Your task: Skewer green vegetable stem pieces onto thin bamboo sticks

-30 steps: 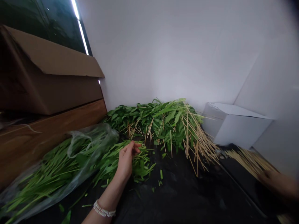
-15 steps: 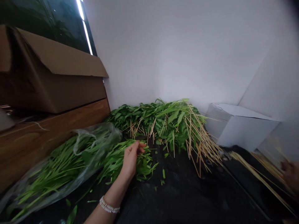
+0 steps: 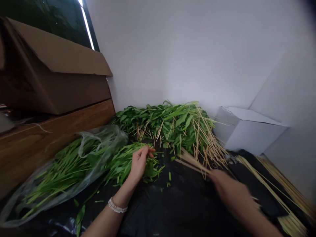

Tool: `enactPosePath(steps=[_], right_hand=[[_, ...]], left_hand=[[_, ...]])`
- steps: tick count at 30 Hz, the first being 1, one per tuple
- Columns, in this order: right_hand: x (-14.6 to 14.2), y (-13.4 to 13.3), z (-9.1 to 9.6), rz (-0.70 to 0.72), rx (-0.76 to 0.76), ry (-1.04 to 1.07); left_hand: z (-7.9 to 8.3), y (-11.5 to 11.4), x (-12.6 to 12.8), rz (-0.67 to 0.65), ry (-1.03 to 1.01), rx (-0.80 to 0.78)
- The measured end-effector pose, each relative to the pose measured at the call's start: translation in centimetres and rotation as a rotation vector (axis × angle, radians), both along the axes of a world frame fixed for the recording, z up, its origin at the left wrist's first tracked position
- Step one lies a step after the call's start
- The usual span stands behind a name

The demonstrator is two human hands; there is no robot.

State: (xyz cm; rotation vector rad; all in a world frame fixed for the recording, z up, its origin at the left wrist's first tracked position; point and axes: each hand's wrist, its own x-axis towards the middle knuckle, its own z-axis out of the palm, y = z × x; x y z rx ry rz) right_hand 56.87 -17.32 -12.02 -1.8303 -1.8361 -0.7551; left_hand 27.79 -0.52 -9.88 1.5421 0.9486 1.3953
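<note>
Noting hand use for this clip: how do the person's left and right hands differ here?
The left hand is at the loose greens; the right hand holds thin sticks. The left hand has a beaded bracelet at its wrist; the right hand shows none. The left hand looks fairly sharp, the right hand blurred. Both are ungloved.

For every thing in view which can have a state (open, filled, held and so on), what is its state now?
Bare left hand: fingers bent together over loose green leaves; grip unclear.
Bare right hand: blurred, closed on thin pale sticks.
Clear plastic bag: holding long green stems.
Brown cardboard box: flap folded outward.
White rectangular box: top looks closed.
Dark green leafy pile: heaped, pale sticks protruding.
</note>
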Motion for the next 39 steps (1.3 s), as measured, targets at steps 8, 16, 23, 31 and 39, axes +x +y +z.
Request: enactPosePath(steps=[8,16,23,31,39], right_hand=[[-5.6,5.1,-3.6,0.052,-0.176,-0.227],[-3.9,5.1,-5.0,0.040,-0.158,-0.239],[-3.9,4.9,-2.5,0.092,-0.096,-0.197],[-8.4,7.9,3.4,0.103,0.095,-0.037],[-9.5,10.2,0.3,0.165,0.212,0.111]], left_hand=[[-1.5,0.2,0.4,-0.013,0.142,0.007],[-1.7,-0.4,0.5,-0.126,0.614,0.262],[-3.1,-0.4,0.9,-0.168,1.090,0.400],[-0.7,-0.4,0.9,-0.220,0.554,0.158],[4.5,-0.1,-2.1,-0.202,-0.059,-0.243]])
